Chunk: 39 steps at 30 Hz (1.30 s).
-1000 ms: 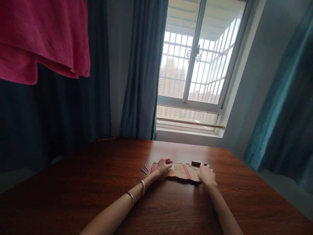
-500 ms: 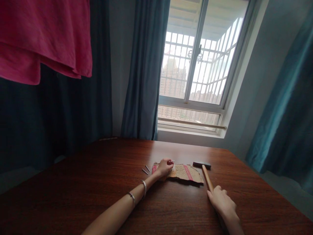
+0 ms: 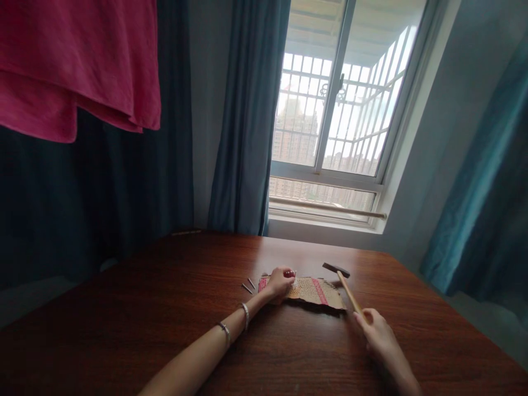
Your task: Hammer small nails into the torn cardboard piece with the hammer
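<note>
and here we are, somewhere in the middle of the work, i'd judge: the cardboard piece (image 3: 309, 290) lies flat near the middle of the table (image 3: 289, 352), its face already thick with dots and crossed by pink bands. are those dots holes or print? too small to call from here. how much is left is just as hard to say, since part of the board is hidden behind the left hand (image 3: 281, 281). two thin metal rods (image 3: 247, 288) lie loose just beside its left end, not in use.

look at that left hand! it's down at the cardboard, fingers bunched into a narrow pinch, and it appears to hold a slim upright piece (image 3: 295, 273), its tip poking out past a dark red patch at the fingertips. the left arm reaches in long and low, two bracelets (image 3: 246, 317) at the wrist.

over on the right, the right hand (image 3: 377, 333) is wrapped around the wooden handle of the hammer (image 3: 350, 294), a little blurred, wrist nearer the body, handle slanting forward and left. the dark head sits beyond the board's right end, well apart from the pinch; whether it clears the table, i cannot tell.
</note>
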Each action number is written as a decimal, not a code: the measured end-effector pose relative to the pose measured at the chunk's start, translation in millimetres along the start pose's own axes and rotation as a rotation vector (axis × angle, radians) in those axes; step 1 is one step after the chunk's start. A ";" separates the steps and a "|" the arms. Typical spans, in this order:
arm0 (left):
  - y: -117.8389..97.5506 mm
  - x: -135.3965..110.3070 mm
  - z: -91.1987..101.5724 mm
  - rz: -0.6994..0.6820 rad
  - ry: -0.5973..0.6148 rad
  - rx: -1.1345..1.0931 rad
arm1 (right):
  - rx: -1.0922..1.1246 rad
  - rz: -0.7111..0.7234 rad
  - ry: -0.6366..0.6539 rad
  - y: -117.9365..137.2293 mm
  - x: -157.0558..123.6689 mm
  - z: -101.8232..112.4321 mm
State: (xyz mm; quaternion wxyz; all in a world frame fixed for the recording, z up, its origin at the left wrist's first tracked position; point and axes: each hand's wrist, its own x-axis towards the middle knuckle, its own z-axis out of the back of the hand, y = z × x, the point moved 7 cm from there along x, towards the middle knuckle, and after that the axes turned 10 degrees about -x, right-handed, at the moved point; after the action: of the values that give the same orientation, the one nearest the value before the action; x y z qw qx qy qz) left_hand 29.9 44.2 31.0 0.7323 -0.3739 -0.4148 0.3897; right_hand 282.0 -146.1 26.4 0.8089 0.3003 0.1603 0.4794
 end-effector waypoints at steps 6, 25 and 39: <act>2.2 1.2 -0.1 -0.024 -0.004 -0.003 | 0.743 0.051 0.331 55.7 -32.4 -14.6; 5.7 1.1 -0.3 -0.018 -0.008 0.035 | 0.985 0.010 0.655 76.5 -56.4 -41.3; 1.9 -0.7 1.0 -0.018 -0.003 0.043 | 1.018 0.027 0.652 78.9 -56.5 -40.4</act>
State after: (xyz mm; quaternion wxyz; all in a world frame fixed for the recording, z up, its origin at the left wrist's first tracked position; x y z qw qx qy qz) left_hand 28.3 44.7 29.5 0.7429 -0.3540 -0.4107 0.3925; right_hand 178.6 -153.5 44.2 0.4666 0.4891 0.6056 0.4199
